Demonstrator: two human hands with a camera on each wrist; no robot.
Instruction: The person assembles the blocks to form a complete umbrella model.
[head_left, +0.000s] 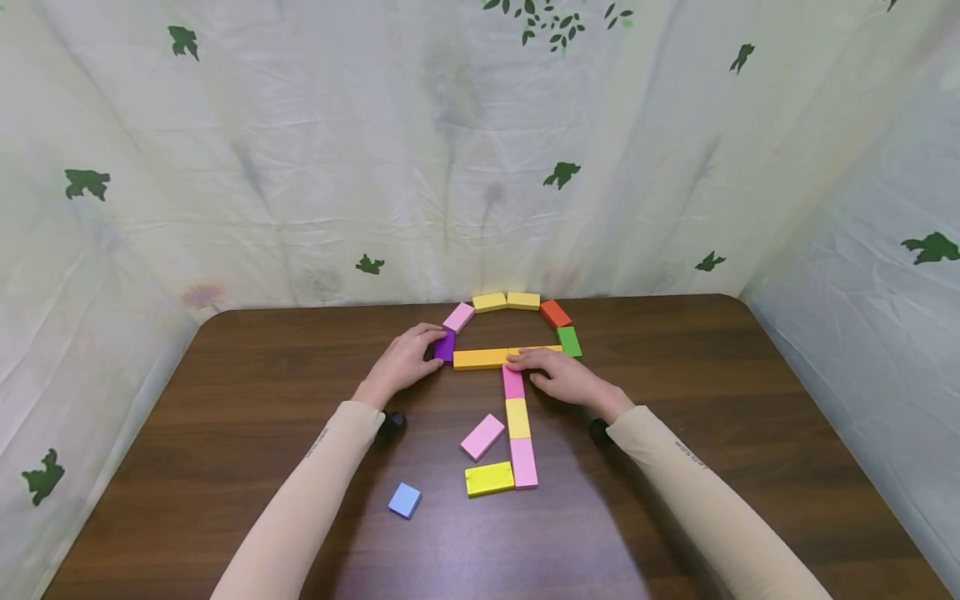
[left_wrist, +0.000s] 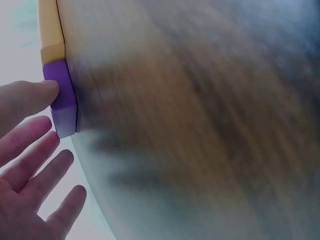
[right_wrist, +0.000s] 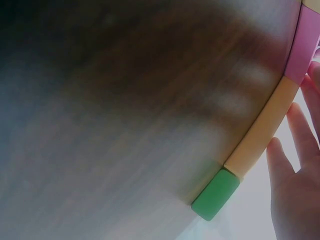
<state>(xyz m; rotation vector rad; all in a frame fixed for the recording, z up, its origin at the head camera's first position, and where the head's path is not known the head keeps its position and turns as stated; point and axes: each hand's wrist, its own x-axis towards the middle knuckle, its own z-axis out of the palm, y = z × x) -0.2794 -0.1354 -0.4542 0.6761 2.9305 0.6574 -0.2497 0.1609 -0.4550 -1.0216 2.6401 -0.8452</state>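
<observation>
My left hand (head_left: 405, 358) is beside a purple block (head_left: 445, 347) at the left of an outline of flat-lying blocks; in the left wrist view its thumb touches the purple block (left_wrist: 62, 87), other fingers spread fairly straight. My right hand (head_left: 562, 375) reaches over the orange row (head_left: 480, 359), fingertips at its junction with a pink block (head_left: 513, 382). That contact is partly hidden. In the right wrist view, extended fingers lie close along an orange block (right_wrist: 262, 130) and a pink block (right_wrist: 302, 45). A green block (head_left: 568, 342) borders the row's right end.
Pale yellow blocks (head_left: 490, 302), a light pink block (head_left: 458, 317) and a red block (head_left: 555, 313) form the back arc. A column runs toward me, with a yellow block (head_left: 489, 479) beside its foot. Loose pink (head_left: 482, 437) and blue (head_left: 405, 500) blocks lie left on the table (head_left: 300, 433).
</observation>
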